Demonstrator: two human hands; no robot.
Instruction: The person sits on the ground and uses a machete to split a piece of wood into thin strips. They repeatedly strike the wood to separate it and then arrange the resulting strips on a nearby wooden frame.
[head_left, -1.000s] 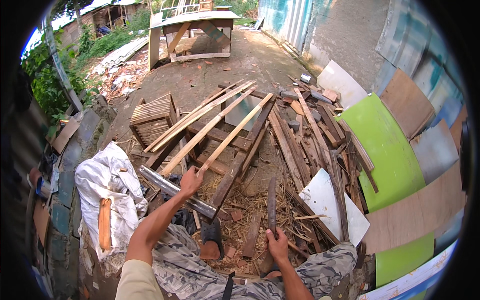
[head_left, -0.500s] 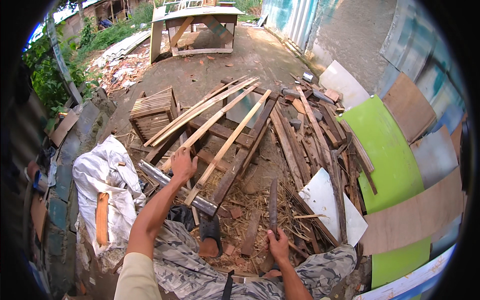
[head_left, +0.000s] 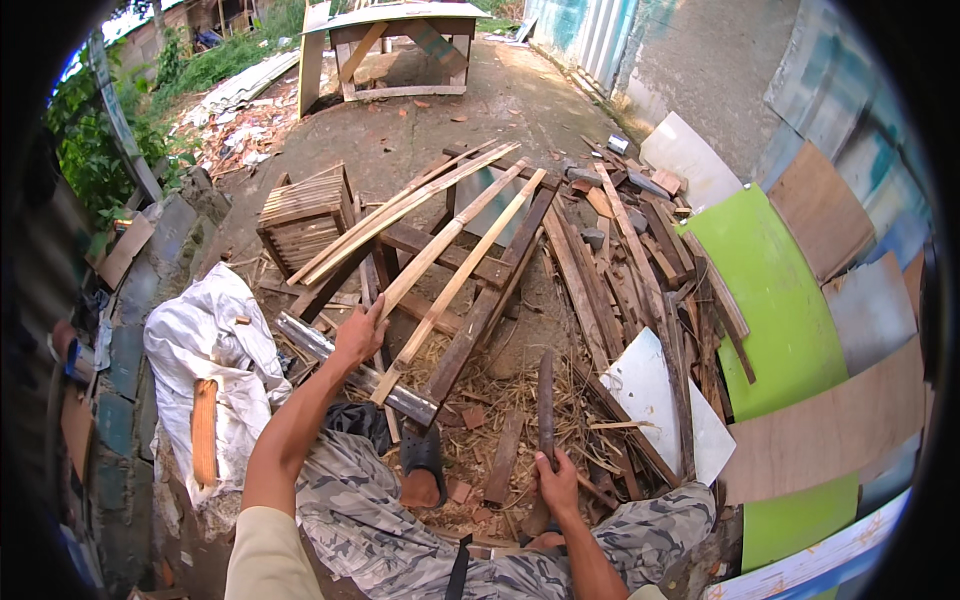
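Observation:
My left hand (head_left: 361, 335) is closed around the near end of a pale wooden strip (head_left: 437, 245). The strip slants away to the upper right over a rack of dark timber (head_left: 500, 285). Beside it another pale strip (head_left: 465, 270) lies across the rack, its near end by a metal-faced bar (head_left: 355, 372). More pale strips (head_left: 405, 214) rest farther left. In front of my right knee, my right hand (head_left: 557, 484) grips a machete (head_left: 546, 405), its dark, narrow blade pointing away from me. The fingers partly hide its handle.
A slatted wooden crate (head_left: 303, 222) stands left of the rack. A white sack (head_left: 215, 345) with an orange-brown wood block (head_left: 204, 432) lies near left. Scrap timber (head_left: 640, 250) and leaning green panels (head_left: 775, 300) fill the right. Shavings cover the ground by my feet. A table (head_left: 400, 40) stands far off.
My left hand has drawn the pale strip slightly up and toward the left, its near end now lifted off the bar. The right hand and machete have hardly moved.

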